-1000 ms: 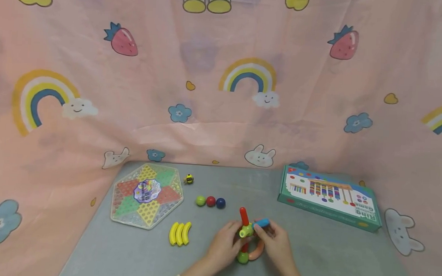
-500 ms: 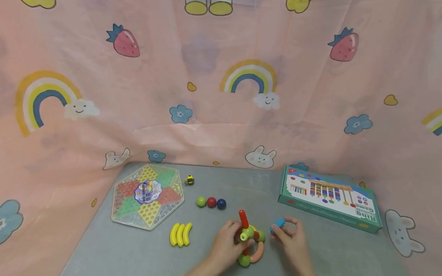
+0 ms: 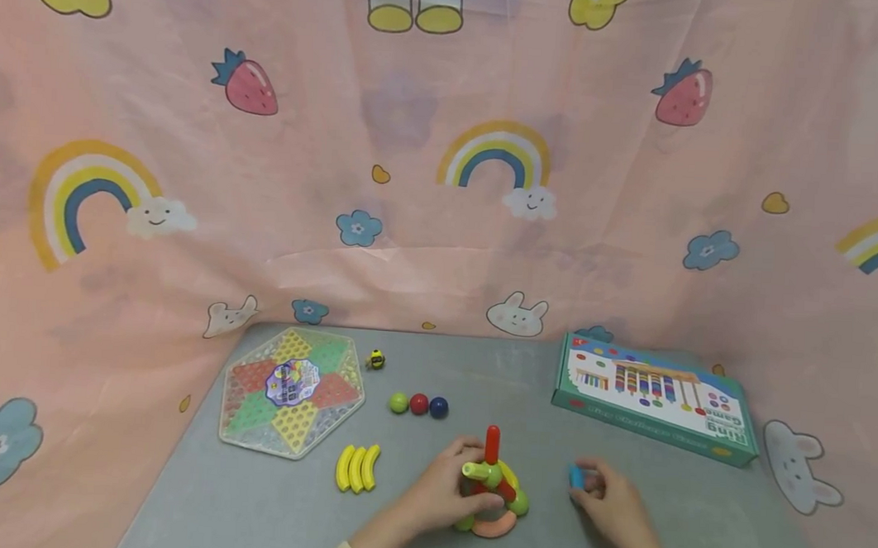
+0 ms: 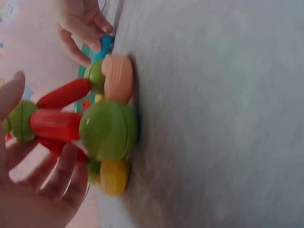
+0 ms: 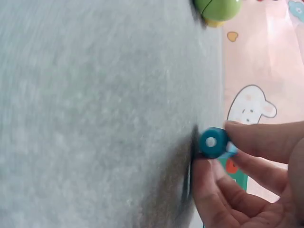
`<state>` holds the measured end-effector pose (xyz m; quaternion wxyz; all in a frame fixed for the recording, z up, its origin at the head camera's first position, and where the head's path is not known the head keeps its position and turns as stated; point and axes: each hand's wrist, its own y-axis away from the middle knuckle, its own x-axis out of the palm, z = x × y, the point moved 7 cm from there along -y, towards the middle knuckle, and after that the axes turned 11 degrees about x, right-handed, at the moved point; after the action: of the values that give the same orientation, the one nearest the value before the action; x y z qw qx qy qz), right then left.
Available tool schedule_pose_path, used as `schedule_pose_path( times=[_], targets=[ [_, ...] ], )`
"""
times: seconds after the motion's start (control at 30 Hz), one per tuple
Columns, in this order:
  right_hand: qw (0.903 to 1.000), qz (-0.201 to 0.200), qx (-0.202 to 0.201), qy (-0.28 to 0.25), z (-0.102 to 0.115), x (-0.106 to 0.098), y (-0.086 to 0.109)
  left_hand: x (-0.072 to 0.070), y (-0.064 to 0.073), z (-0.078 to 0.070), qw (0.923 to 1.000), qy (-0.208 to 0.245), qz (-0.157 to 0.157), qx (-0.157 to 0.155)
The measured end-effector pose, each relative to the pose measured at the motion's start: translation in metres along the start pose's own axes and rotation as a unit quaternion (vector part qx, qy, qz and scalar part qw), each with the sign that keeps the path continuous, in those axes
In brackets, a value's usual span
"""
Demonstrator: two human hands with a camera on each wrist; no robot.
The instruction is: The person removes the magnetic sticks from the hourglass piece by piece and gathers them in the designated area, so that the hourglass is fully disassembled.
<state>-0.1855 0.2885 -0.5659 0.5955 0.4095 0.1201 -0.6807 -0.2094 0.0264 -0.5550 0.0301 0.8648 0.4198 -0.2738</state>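
My left hand [image 3: 435,491] holds a toy built of red rods [image 4: 56,124], green balls [image 4: 108,129] and curved pink [image 4: 118,78] and yellow [image 4: 114,177] pieces along its base. One red rod [image 3: 492,445] stands up from the top green connector [image 3: 483,473]. Fingers and thumb reach round the toy's red legs in the left wrist view. To the right of it, low over the table, my right hand [image 3: 616,505] pinches a short blue rod [image 3: 576,477] between thumb and fingers. A round hole shows in the end of the blue rod [image 5: 211,142] in the right wrist view.
Three yellow curved pieces [image 3: 358,468] lie left of my left hand. Behind them a green, a red and a blue ball [image 3: 439,407] form a row. Further out are a tiny bee figure [image 3: 376,359], a star-patterned game board [image 3: 295,391] and a green game box [image 3: 656,397].
My right hand has taken the blue rod off the toy's top and carried it right, down close to the table. In my left hand the toy has turned.
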Motion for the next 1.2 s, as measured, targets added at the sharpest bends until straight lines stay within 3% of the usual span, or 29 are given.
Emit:
schedule_pose_path(
  times=[0.1,0.23,0.4,0.5,0.63,0.73,0.97,1.07,1.2],
  targets=[
    [0.9997,-0.005,-0.013,0.022,0.001,0.000,0.002,-0.001,0.000,-0.001,0.9993,0.009,-0.034,-0.011],
    [0.9992,-0.007,-0.012,0.037,0.000,0.001,0.002,-0.004,0.001,-0.004,0.9972,0.022,-0.072,0.001],
    [0.9991,-0.004,-0.005,0.042,-0.002,0.000,0.000,-0.010,0.002,-0.005,0.9951,0.044,-0.087,0.016],
    [0.9990,-0.016,-0.005,0.041,0.001,-0.003,0.000,-0.011,0.003,-0.004,0.9944,0.059,-0.088,0.008],
    [0.9986,-0.050,-0.014,0.005,0.018,-0.011,0.010,-0.010,0.003,0.000,0.9931,0.071,-0.091,-0.024],
    [0.9971,-0.045,-0.017,-0.059,0.042,-0.011,0.021,-0.010,0.003,0.001,0.9908,0.077,-0.104,-0.041],
    [0.9839,0.046,-0.043,-0.167,0.094,0.016,0.038,-0.015,0.006,-0.002,0.9890,0.078,-0.123,-0.026],
    [0.9788,0.055,-0.055,-0.189,0.106,0.029,0.038,-0.015,0.008,-0.002,0.9904,0.072,-0.116,-0.019],
    [0.9787,0.039,-0.050,-0.195,0.111,0.037,0.038,-0.014,0.008,-0.003,0.9913,0.067,-0.113,0.006]
  ],
)
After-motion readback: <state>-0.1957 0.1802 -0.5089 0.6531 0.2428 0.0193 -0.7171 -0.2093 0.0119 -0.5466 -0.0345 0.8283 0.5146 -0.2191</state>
